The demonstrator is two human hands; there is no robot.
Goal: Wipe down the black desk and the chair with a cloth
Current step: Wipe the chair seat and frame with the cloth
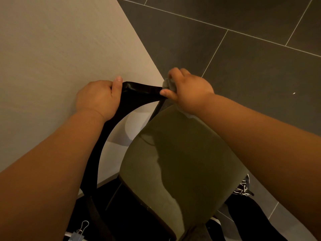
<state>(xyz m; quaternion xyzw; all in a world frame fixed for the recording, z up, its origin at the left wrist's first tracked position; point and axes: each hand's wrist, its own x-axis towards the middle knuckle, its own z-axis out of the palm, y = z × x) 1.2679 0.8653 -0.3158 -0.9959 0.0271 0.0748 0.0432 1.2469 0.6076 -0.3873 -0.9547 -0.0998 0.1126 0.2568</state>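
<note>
Dark floor tiles (243,66) on the right, pale wall (52,49) on the left, chair (173,171) between them, olive seat (191,136) nearest. Now the left hand (97,100) clenches its black backrest (139,91); the right hand (189,91) grasps the grey cloth (167,84) against the backrest's right end.

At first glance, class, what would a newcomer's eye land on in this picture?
At centre, the left hand holds the chair's black curved backrest while the right hand grips a grey cloth against it. Below, the olive seat fills the lower middle.
</note>
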